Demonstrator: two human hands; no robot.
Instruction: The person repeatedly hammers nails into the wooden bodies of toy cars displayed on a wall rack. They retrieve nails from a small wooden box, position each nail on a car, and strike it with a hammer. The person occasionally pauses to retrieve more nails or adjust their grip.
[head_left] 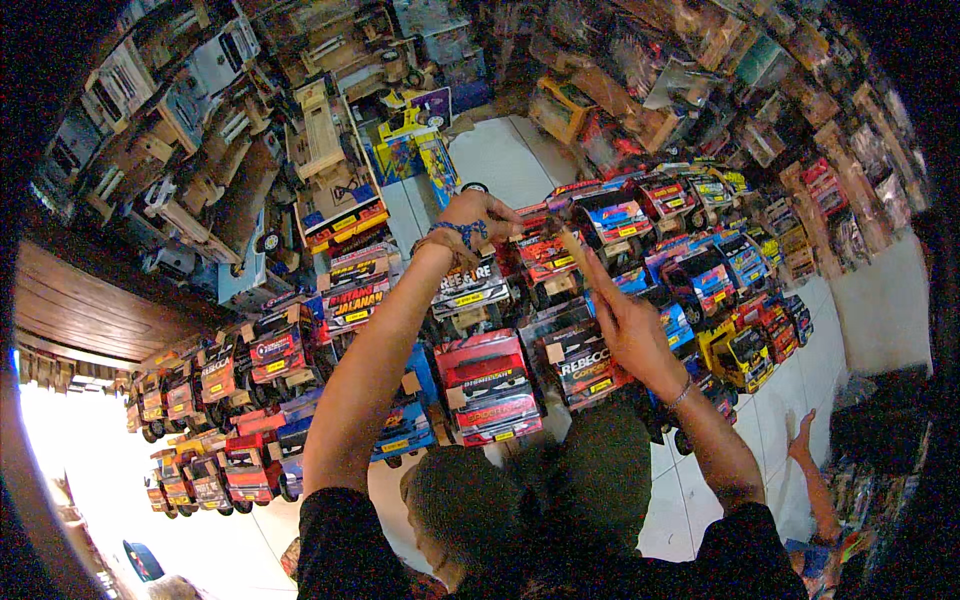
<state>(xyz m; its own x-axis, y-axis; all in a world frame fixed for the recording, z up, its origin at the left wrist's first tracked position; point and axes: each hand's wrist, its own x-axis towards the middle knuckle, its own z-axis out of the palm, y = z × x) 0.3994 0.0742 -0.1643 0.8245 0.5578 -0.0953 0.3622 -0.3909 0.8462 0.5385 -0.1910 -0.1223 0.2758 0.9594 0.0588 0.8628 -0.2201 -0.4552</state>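
The person's left hand (468, 226) was found extended over the middle of the rows, its fingers bent and pointing toward the right; whether it pinched anything small could not be told; a blue patterned band (460, 236) circled the wrist. The right hand (632, 335) was closed on a slim, light wood-coloured handle (574, 247), with a finger laid along it; the handle's far end was dark and too blurred to identify; a thin bracelet (682, 392) was noted on the right wrist.

Both hands stood above a small red toy truck with a dark-lettered front panel (548, 258); it sat in the upper middle row, beneath the handle and between the two hands; contact between the tool and the truck could not be confirmed. Just beside it, below the left hand, was a toy truck with a white and black front (470, 287); a red toy truck with a black band across its front (488, 385) stood between the forearms; a yellow toy truck (738, 357) stood among others to the right.

The trucks rested on a white tiled floor (672, 515); unpainted wooden truck bodies (320, 140) were stacked at the upper left; another person's bare forearm (818, 485) was visible at the lower right, well apart from the work.
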